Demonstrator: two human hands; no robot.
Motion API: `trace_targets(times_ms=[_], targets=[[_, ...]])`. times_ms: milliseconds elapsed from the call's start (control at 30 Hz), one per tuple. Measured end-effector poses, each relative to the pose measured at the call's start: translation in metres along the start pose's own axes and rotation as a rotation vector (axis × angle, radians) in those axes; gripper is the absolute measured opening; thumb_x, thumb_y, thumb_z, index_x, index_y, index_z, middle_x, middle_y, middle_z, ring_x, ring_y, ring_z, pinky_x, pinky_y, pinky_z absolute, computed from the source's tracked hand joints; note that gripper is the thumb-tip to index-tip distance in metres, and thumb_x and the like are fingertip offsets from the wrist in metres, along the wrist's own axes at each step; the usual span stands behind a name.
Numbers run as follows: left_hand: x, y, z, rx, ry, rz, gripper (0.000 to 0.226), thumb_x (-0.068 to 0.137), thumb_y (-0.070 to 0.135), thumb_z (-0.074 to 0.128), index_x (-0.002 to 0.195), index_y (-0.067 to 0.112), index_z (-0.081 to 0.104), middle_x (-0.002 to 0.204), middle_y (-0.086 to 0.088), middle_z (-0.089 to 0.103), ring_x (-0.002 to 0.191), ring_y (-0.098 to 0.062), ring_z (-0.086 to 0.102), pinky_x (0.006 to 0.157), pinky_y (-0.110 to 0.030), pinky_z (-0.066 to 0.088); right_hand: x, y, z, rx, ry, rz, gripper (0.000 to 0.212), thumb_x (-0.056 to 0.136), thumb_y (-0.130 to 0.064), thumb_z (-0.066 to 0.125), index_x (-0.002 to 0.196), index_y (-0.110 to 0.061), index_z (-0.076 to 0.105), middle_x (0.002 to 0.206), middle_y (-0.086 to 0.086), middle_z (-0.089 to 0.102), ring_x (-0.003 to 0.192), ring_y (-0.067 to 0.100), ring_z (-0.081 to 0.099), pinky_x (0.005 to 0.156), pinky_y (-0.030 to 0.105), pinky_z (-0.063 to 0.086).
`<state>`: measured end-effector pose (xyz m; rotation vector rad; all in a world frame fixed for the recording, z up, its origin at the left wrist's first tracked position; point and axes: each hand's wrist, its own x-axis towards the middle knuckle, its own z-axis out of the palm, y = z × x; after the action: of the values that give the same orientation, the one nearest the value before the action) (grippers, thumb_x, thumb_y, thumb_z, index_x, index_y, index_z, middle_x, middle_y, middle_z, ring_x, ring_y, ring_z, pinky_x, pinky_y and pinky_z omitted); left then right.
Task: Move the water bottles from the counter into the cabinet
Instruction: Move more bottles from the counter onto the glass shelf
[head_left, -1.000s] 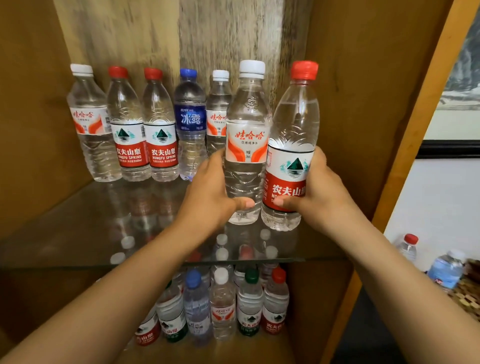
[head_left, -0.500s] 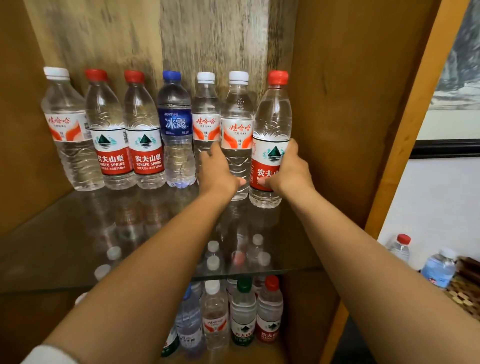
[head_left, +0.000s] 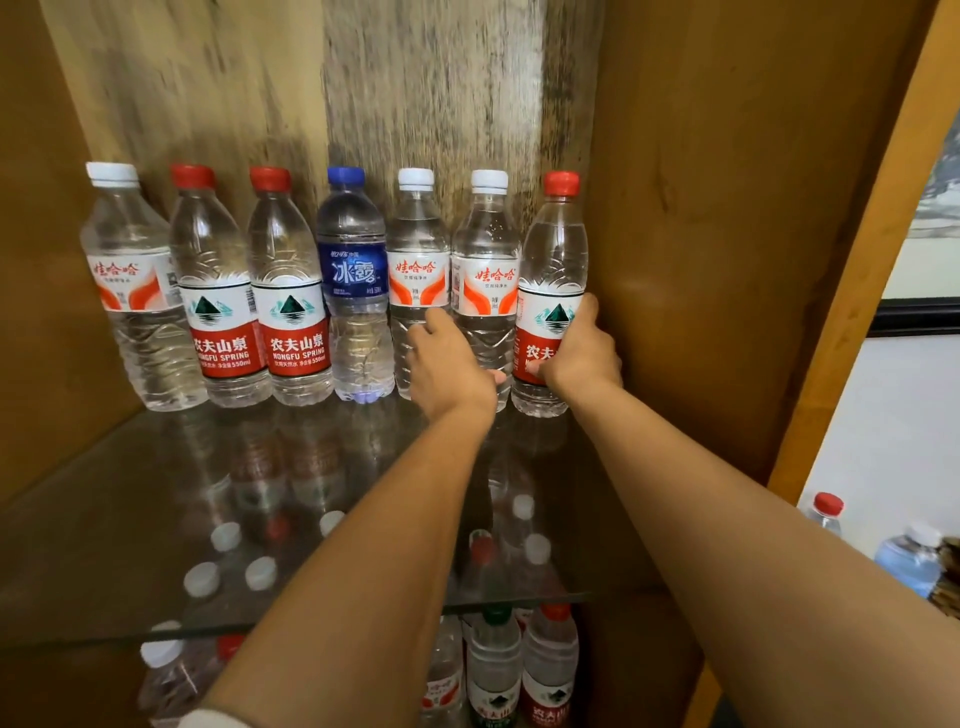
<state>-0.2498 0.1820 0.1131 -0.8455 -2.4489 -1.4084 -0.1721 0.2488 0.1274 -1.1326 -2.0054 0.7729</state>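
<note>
Several water bottles stand in a row at the back of the cabinet's glass shelf. My left hand grips a white-capped bottle with an orange label, second from the right. My right hand grips the red-capped bottle with a red label at the right end, close to the cabinet's side wall. Both bottles stand upright on the glass in line with the row.
Left of them stand a white-capped bottle, a blue bottle, two red-labelled bottles and another white-capped one. More bottles fill the shelf below. Two bottles remain outside at the lower right.
Both hands have pushed the two bottles back along the shelf, from its front part into the row at the rear. My arms are now stretched out further.
</note>
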Motion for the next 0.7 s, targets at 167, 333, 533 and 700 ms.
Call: trace_targets(times_ms=[167, 333, 533, 700], targets=[[0.0, 0.002, 0.008, 0.049, 0.073, 0.017, 0.074, 0.063, 0.018, 0.083, 0.12, 0.008, 0.037, 0.122, -0.013, 0.051, 0.114, -0.033, 0.051, 0.086, -0.04, 0.044, 0.008, 0.001, 0.006, -0.016, 0.016, 0.009, 0.077, 0.078, -0.016, 0.072, 0.136, -0.016, 0.02, 0.132, 0.015, 0.047, 0.12, 0.036, 0.048, 0.094, 0.044, 0.04], [0.004, -0.001, 0.017, 0.083, 0.111, 0.044, 0.074, 0.065, 0.017, 0.081, 0.122, 0.009, 0.035, 0.121, -0.013, 0.052, 0.112, -0.033, 0.052, 0.085, -0.042, 0.044, 0.016, -0.001, 0.013, -0.012, 0.039, 0.024, 0.078, 0.079, -0.015, 0.07, 0.138, -0.015, 0.018, 0.132, 0.018, 0.044, 0.121, 0.038, 0.045, 0.096, 0.045, 0.039], [0.013, -0.003, 0.022, 0.217, 0.111, 0.128, 0.067, 0.07, 0.018, 0.079, 0.119, 0.006, 0.035, 0.114, -0.015, 0.056, 0.105, -0.035, 0.058, 0.076, -0.041, 0.045, 0.026, 0.0, 0.015, -0.005, 0.001, 0.013, 0.076, 0.082, -0.013, 0.066, 0.139, -0.015, 0.016, 0.133, 0.018, 0.045, 0.121, 0.036, 0.046, 0.096, 0.044, 0.04], [0.017, -0.008, 0.023, 0.341, 0.111, 0.225, 0.058, 0.071, 0.026, 0.077, 0.11, 0.006, 0.039, 0.11, -0.015, 0.056, 0.097, -0.037, 0.061, 0.063, -0.036, 0.037, 0.035, 0.002, 0.02, 0.013, 0.003, -0.001, 0.067, 0.087, -0.01, 0.058, 0.139, -0.013, 0.015, 0.132, 0.018, 0.047, 0.119, 0.036, 0.049, 0.097, 0.044, 0.042]])
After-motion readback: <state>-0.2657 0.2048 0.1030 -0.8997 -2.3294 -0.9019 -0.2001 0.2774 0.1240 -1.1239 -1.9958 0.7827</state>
